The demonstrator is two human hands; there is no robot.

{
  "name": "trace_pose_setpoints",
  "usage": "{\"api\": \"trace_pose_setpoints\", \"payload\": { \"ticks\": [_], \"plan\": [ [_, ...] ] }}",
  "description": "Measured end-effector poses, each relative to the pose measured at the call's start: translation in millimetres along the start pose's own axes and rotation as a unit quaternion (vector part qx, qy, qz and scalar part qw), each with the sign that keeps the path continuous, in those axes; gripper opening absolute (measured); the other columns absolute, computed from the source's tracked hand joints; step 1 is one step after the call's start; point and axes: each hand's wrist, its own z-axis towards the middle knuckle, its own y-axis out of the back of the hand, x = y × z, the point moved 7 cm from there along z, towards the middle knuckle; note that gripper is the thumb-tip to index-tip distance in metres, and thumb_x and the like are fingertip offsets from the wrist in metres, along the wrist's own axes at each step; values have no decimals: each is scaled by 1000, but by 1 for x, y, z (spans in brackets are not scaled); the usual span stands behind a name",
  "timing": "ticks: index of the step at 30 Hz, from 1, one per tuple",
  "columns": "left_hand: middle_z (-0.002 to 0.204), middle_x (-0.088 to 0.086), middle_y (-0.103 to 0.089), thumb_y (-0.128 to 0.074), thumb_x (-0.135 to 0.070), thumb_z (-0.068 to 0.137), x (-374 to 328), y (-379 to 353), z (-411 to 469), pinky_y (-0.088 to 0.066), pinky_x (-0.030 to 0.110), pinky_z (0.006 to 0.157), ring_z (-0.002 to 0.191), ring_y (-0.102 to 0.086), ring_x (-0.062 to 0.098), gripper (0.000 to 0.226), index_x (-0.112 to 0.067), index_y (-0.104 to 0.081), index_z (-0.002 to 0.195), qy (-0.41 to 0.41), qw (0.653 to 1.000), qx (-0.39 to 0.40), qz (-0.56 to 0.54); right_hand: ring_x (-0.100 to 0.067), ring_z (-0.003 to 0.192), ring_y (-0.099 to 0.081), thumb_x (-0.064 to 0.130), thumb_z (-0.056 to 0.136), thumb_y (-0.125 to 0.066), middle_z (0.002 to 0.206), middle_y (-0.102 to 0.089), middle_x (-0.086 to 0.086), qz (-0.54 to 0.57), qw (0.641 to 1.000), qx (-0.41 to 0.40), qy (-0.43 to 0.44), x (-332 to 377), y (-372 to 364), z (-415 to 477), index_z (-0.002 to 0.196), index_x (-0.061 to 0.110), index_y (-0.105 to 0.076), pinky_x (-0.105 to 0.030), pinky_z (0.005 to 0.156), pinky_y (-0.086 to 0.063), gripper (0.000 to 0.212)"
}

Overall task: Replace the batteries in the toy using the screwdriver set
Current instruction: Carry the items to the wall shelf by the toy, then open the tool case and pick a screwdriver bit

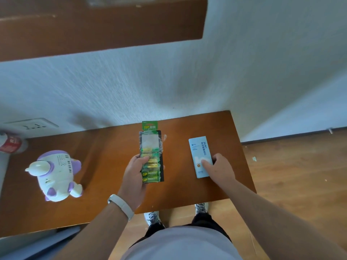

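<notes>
Gripping GP battery pack (151, 147), left hand (134, 177) curls — right hand (218, 169) pinches box (200, 149) marked 24.

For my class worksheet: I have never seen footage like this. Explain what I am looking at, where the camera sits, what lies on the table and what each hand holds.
No machine here: a person works with bare hands. The one picture comes from a camera worn on their head, looking down. On the brown wooden table, at the left, lies a white and purple plastic toy. The left hand, wearing a white wristband, grips a green and yellow pack of batteries. The right hand grips a light-blue cardboard box lying on the table.
</notes>
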Motion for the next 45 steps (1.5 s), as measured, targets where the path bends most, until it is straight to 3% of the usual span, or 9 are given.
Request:
{"api": "trace_pose_setpoints", "payload": {
  "ticks": [6, 10, 16, 22, 26, 29, 34, 37, 45],
  "plan": [
    [109, 18, -75, -65, -27, 83, -9, -10, 2, -63, 41, 72, 98, -74, 39, 48, -9, -57, 126, -4, 1000, 18, 7, -8, 72, -67, 61, 89, -58, 92, -60, 17, -16, 1000, -8, 3, 4, 12, -7, 101, 31, -45, -18, 53, -53, 35],
    [106, 16, -77, -66, -27, 82, -20, -21, 1, -63, 42, 71, 97, -74, 39, 50, -9, -56, 127, -11, 999, 42, 9, -10, 74, -66, 49, 94, -59, 101, -59, 15, 29, 999, -3, 24, 28, 23, -22, 104, 30, -45, -16, 53, -53, 25],
    [104, 14, -77, -68, -30, 80, -32, -32, -9, -62, 39, 71, 92, -75, 32, 52, -9, -57, 126, -19, 997, 70, 23, -10, 86, -64, 50, 93, -56, 95, -61, 14, 105, 983, 40, 147, 116, 33, -71, 104, 42, -50, -15, 66, -53, 15],
    [108, 15, -77, -69, -30, 80, -37, -34, -21, -62, 36, 71, 95, -75, 30, 51, -11, -58, 126, -25, 996, 78, 22, -3, 81, -63, 73, 73, -51, 93, -63, 14, 154, 962, 85, 210, 182, 24, -114, 105, 49, -50, -20, 66, -52, 40],
    [111, 17, -76, -66, -21, 92, -37, -28, -25, -62, 40, 73, 99, -75, 35, 39, -9, -56, 128, -23, 997, 73, 10, -8, 83, -65, 77, 67, -59, 96, -62, 12, 127, 965, 79, 214, 192, 11, -121, 119, 40, -49, -27, 69, -59, 65],
    [112, 17, -76, -61, -15, 98, -37, -23, -28, -62, 40, 74, 101, -74, 36, 32, -8, -56, 128, -19, 997, 76, 0, -9, 80, -67, 80, 65, -62, 94, -63, 11, 120, 967, 84, 206, 194, 4, -121, 120, 37, -50, -28, 66, -61, 70],
    [119, 20, -73, -51, -25, 103, -37, -15, -34, -61, 43, 82, 112, -70, 38, 35, -8, -54, 133, -5, 996, 84, -18, 5, 78, -66, 57, 81, -71, 88, -65, 10, 149, 962, 112, 199, 193, -7, -123, 112, 36, -55, -17, 58, -56, 41],
    [123, 23, -70, -41, -27, 106, -34, -9, -34, -61, 42, 82, 114, -68, 39, 38, -8, -57, 134, 2, 997, 78, -28, 4, 80, -67, 49, 86, -70, 91, -68, 8, 156, 961, 122, 192, 193, -9, -124, 109, 34, -58, -17, 60, -56, 30],
    [104, 11, -77, -56, -14, 101, -33, -6, -29, -61, 36, 71, 92, -76, 27, 28, -10, -55, 128, -8, 997, 71, 4, 2, 80, -69, 42, 89, -70, 91, -71, 10, 171, 965, 113, 164, 186, -4, -122, 103, 32, -59, -15, 60, -55, 20]
  ]
}}
